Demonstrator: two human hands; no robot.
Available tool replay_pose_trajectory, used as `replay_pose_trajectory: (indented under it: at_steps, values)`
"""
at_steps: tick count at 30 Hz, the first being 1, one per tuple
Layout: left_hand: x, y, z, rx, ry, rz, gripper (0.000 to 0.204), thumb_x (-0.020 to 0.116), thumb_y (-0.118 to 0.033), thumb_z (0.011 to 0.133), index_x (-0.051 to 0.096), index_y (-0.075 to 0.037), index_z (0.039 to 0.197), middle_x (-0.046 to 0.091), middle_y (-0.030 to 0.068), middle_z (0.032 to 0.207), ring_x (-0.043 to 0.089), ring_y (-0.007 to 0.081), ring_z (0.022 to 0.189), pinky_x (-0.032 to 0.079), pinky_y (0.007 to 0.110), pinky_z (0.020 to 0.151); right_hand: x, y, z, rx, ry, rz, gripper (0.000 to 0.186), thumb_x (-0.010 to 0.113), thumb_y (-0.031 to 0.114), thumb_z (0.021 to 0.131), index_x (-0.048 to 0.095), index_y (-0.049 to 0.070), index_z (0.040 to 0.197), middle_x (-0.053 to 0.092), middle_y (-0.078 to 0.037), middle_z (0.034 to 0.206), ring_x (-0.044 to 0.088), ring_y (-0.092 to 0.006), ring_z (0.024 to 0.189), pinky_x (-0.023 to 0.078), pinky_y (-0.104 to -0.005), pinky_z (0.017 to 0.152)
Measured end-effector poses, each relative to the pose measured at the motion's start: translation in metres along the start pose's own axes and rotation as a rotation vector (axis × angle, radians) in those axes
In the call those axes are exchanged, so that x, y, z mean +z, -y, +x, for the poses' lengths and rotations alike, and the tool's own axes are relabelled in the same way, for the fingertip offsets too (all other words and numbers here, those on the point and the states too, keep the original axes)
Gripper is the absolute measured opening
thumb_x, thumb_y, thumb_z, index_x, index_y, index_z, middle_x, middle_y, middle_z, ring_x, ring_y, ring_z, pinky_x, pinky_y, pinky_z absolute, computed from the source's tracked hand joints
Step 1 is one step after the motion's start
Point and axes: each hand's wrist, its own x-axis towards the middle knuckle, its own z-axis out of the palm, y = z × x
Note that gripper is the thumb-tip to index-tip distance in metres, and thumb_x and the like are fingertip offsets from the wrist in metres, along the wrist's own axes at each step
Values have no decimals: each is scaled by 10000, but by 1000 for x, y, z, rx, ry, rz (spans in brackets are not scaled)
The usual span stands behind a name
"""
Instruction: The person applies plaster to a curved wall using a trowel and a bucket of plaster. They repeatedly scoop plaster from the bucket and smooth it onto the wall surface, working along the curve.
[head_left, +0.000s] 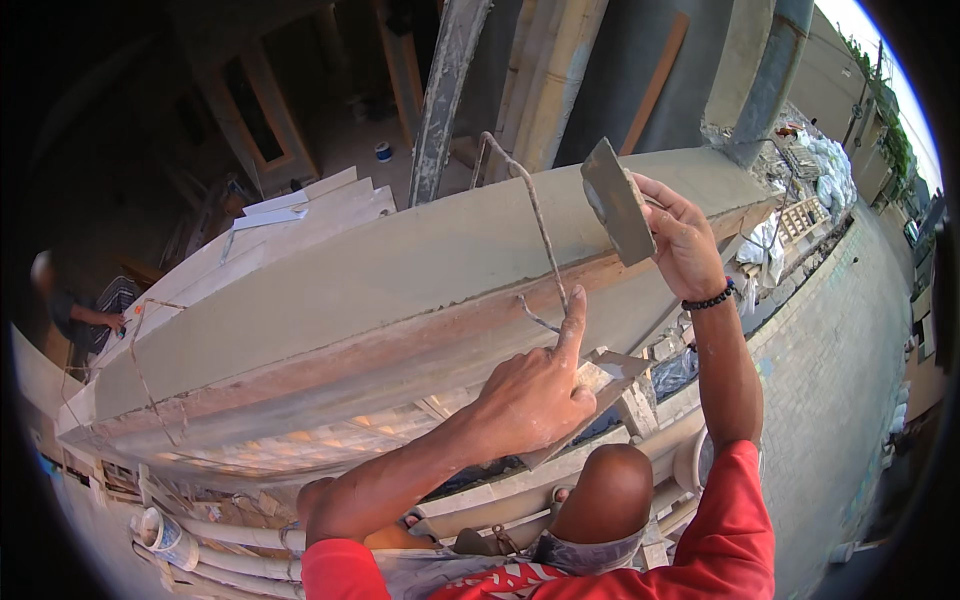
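Clearly, the right hand (687,240) holds a trowel (618,205); left hand (530,393), grip unclear, points at a bent rod (545,235).

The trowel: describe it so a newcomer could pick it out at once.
Find the long grey ledge crossing the view. Near its right end, the right hand holds the trowel. Unlike the thin bent rod to its left, it is a flat, rectangular plate.

Wearer's hands: two, left hand (530,400) and right hand (690,240). Flat trowel (620,208): one. Beaded bracelet (710,299): one. Red sleeves (735,515): two. Bent metal rods (537,208): at least three. Blue-and-white container (383,153), interior floor: one. Bucket (172,540), lower left: one. Co-worker (95,318), far left: one. Slanting wooden strip (655,85): one.
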Motion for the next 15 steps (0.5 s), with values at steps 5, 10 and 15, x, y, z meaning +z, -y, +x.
replay_pose_trajectory:
  at_steps: [5, 10, 15]
  values:
    - [-1, 10, -11, 21, -23, -30, 941, 550, -185, 794, -92, 23, 1449, 527, 208, 603, 538, 373, 559, 443, 458, 649, 6, 0, 51, 87, 66, -297, 385, 567, 72, 898, 510, -47, 1260, 640, -74, 1021, 601, -98, 899, 496, -252, 744]
    - [2, 14, -14, 70, -20, -36, 947, 557, -181, 792, -93, 23, 1448, 530, 210, 609, 543, 381, 569, 439, 458, 639, 26, -3, 73, -62, 140, -888, 366, 595, 96, 860, 566, -13, 1209, 668, -137, 864, 635, -192, 772, 497, -312, 699]
    - [7, 25, -23, 109, 30, -36, 927, 545, -182, 796, -81, 50, 1439, 572, 268, 729, 584, 421, 666, 458, 467, 678, 43, -23, 72, -379, 214, -1474, 367, 627, 87, 785, 612, 28, 1146, 651, -215, 891, 620, -380, 810, 484, -409, 765]
